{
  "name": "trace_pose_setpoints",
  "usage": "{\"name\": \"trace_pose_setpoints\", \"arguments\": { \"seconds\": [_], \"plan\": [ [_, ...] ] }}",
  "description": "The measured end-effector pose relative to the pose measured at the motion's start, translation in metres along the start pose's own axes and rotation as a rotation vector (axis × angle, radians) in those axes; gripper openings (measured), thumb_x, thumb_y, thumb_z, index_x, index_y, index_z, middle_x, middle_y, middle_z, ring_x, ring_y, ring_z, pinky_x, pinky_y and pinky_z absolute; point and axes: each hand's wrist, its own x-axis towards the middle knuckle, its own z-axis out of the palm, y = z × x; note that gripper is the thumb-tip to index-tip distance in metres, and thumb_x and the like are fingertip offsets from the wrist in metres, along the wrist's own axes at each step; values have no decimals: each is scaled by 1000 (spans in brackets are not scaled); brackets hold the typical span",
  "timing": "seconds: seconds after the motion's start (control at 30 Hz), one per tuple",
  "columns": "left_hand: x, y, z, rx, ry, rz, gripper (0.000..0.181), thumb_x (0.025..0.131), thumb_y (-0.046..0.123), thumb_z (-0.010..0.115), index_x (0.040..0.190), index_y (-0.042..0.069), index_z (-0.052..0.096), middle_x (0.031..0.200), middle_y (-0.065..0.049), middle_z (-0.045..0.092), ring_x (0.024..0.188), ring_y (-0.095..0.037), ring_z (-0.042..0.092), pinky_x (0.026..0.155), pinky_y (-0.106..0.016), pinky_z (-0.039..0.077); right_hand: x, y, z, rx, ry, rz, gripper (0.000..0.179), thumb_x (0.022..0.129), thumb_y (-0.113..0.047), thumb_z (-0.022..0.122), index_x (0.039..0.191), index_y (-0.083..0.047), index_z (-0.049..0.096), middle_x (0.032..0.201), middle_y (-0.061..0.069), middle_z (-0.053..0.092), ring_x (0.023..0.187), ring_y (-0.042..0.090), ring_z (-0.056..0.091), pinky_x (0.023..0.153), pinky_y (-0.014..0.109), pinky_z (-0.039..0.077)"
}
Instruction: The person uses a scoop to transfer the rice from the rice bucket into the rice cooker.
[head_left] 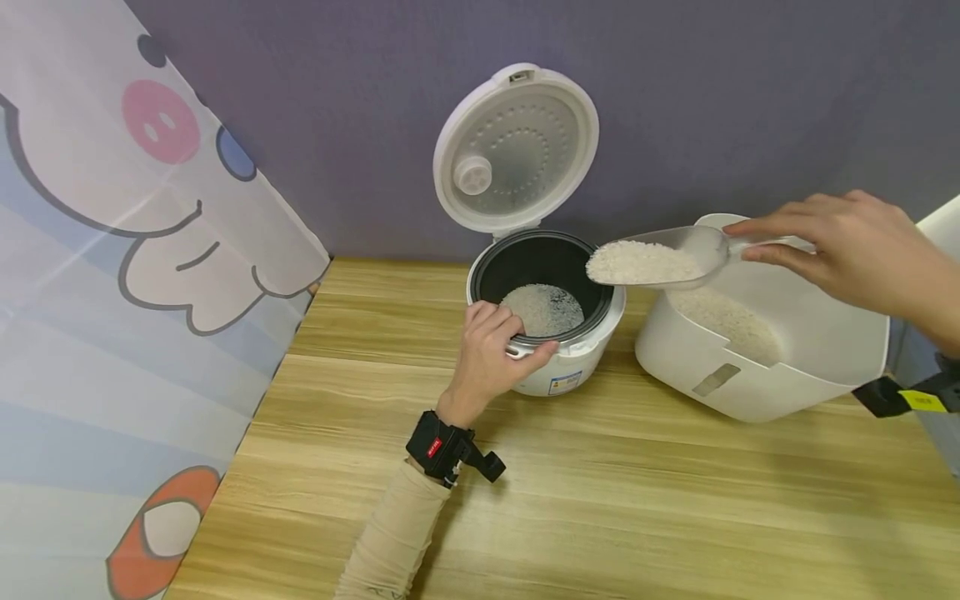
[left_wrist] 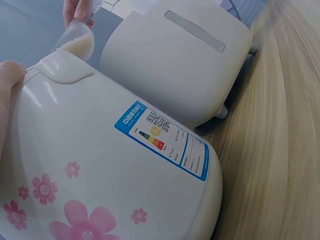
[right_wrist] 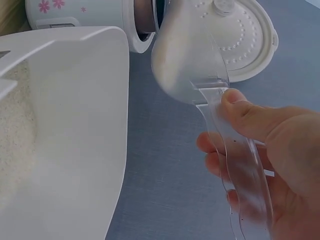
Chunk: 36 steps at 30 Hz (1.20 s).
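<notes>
My right hand grips the handle of a clear plastic scoop heaped with white rice. The scoop's front edge hangs level over the right rim of a white rice cooker, whose lid stands up. Some rice lies at the bottom of the dark inner pot. With fingers curled over the near-left rim and thumb along the front, my left hand holds the cooker. In the right wrist view, fingers and thumb wrap the scoop handle.
A white rice bin, open at the top with rice inside, stands right of the cooker on the wooden table. Behind is a grey-purple wall. A cartoon-printed sheet borders the table's left side.
</notes>
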Motion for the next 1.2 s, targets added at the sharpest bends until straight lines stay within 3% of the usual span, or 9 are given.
{"name": "trace_pose_setpoints", "arguments": {
  "seconds": [0.17, 0.27, 0.37, 0.53, 1.2],
  "plan": [
    [1, 0, 0, -4, 9, 1, 48, 86, 47, 78, 67, 10, 52, 66, 1, 52, 68, -19, 52, 85, -42, 46, 7, -3, -3, -31, -12, -22, 25, 99, -31, 69, 116, -14, 77, 100, 11, 78, 81, 34, 65, 68, 29, 32],
    [0, 0, 0, -3, 11, 0, 49, 86, 47, 77, 67, 10, 51, 66, 2, 51, 68, -19, 52, 85, -42, 46, 13, -5, -3, -48, 1, -66, 48, 104, -51, 51, 114, -13, 78, 97, 12, 78, 80, 36, 66, 66, 33, 34],
    [0, 0, 0, -1, 13, 3, 49, 87, 48, 77, 67, 10, 51, 66, 2, 51, 68, -19, 52, 85, -42, 46, 18, -5, -3, -67, 16, -101, 75, 101, -68, 29, 112, -12, 78, 94, 13, 78, 79, 38, 67, 63, 39, 36],
    [-1, 0, 1, -7, 3, 0, 49, 88, 49, 76, 69, 11, 52, 68, 2, 51, 69, -19, 51, 87, -42, 45, 23, -7, -3, -109, 32, -128, 87, 100, -72, 17, 111, -12, 78, 91, 14, 77, 78, 38, 67, 63, 47, 39],
    [0, -1, 0, -5, 8, 5, 50, 88, 51, 75, 69, 11, 53, 68, 2, 52, 70, -19, 51, 87, -42, 45, 34, -12, -8, -135, 69, -149, 82, 103, -71, 20, 111, -13, 78, 91, 15, 76, 81, 38, 66, 65, 51, 39]
  ]
}}
